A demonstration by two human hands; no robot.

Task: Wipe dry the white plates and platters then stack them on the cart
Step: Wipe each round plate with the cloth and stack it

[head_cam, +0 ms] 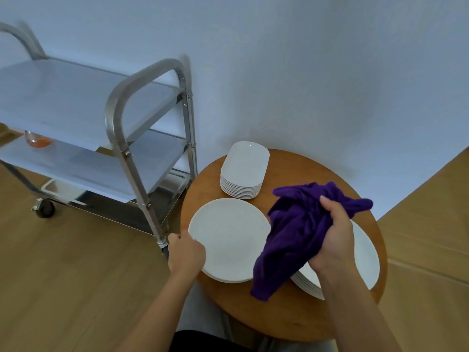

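purple cloth (302, 232): soft terry, bunched, gripped by right hand (332, 240)
round plate (229, 240): smooth white, rim pinched by left hand (186, 254), on wooden table (299, 316)
platters (243, 171): oblong, stacked behind
cart (142, 138): steel, beside table

Left hand (186, 255) grips round plate (228, 237); right hand (335, 240) bunches purple cloth (297, 235).

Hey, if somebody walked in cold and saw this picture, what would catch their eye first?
Probably the purple cloth, bunched in the right hand over the round wooden table, the one strong colour in a pale scene. Next, the white round plate that the left hand grips by its near-left edge, with a stack of white platters behind it. To the left stands the steel cart.
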